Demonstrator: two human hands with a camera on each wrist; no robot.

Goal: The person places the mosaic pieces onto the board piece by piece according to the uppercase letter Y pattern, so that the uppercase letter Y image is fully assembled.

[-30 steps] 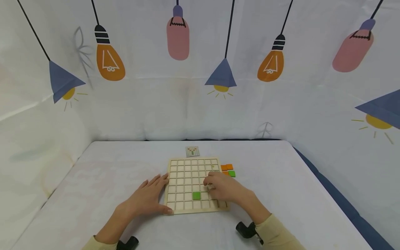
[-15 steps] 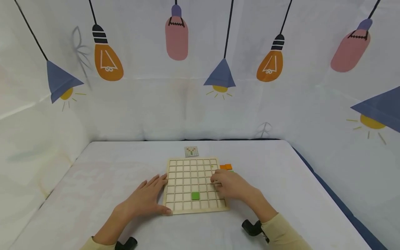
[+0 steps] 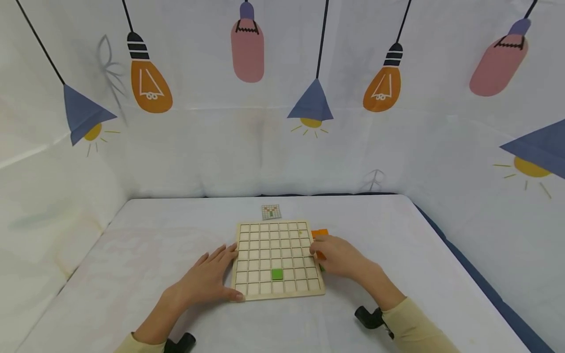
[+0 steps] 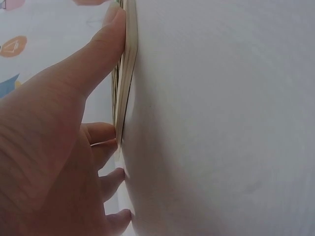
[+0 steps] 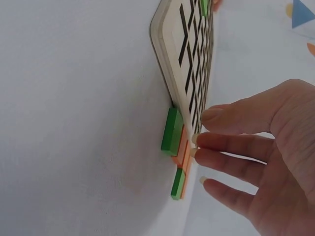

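A tan sleeve point(image 3: 140, 342) and a black device point(image 3: 180, 343) lie at the wrist behind the left fingers. The left hand point(image 3: 205, 279) lies with its fingers straight and spread, the thumb on the near left corner of the board point(image 3: 258, 265) and the foremost fingertips at its left edge. The board lies flat on the white table point(image 3: 176, 230), between the left fingers and the right ones. A small patterned card point(image 3: 271, 212) lies past the board, farther away than either hand's fingertips. To the right of the left thumb and slightly beyond it, one green tile point(image 3: 277, 274) sits in a square of the grid. Orange tiles point(image 3: 320, 233) lie beside the board's right edge, partly behind the right fingers. There the right hand point(image 3: 342, 257) has its fingers loosely bent, thumb and fingertips apart, with nothing visible between them. Below these fingertips, two loose green tiles point(image 5: 171, 132) flank orange ones.
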